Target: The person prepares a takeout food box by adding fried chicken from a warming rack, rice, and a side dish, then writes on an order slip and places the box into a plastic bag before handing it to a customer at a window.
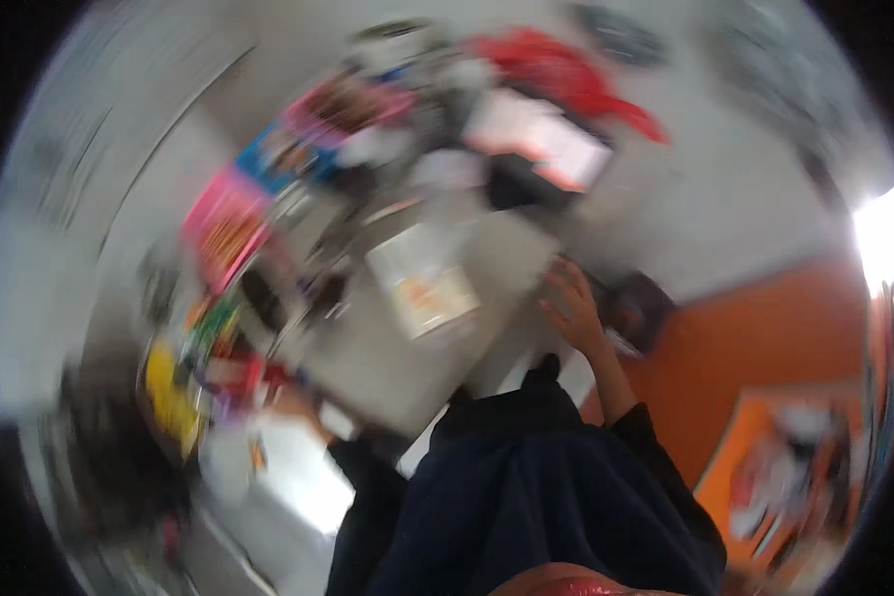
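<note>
Motion blur softens the whole view. My right hand (pixel 574 307) is beside the right edge of a grey tabletop (pixel 372 365), fingers apart, holding nothing that I can make out. My left hand (pixel 296 406) reaches to the table's left side, by a blurred cluster of red and purple items (pixel 242 376). Whether it grips any of them cannot be told. Between the hands, a pale rectangular packet or booklet (pixel 425 287) with an orange print lies on the tabletop.
Along the far left side stand a pink container (pixel 227 223), a blue one (pixel 283 156) and another pink one (pixel 350 108). A red bag or cloth (pixel 547 71) lies beyond a dark box (pixel 525 182). Orange furniture (pixel 760 328) is at right.
</note>
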The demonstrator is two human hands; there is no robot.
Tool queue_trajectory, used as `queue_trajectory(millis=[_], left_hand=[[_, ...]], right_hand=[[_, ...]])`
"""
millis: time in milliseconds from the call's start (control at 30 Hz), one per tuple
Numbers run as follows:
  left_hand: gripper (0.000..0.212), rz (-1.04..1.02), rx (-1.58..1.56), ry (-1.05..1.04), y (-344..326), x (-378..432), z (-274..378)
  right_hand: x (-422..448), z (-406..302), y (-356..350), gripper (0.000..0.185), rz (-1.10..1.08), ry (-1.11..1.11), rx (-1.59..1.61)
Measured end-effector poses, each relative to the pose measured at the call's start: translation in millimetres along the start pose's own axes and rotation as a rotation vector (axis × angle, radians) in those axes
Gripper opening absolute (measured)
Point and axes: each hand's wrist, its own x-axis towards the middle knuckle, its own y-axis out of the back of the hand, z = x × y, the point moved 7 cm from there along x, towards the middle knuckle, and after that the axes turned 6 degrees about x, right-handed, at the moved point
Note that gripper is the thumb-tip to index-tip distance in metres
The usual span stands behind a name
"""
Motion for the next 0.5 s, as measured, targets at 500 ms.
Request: queue_trajectory(millis=[500], left_hand=[[0.045,-0.142,-1.453,-1.066,282.7,-424.1,333.2]], right_hand=[[-198.6,-68.0,644.6,0.022,0.761,-0.356,-1.122]])
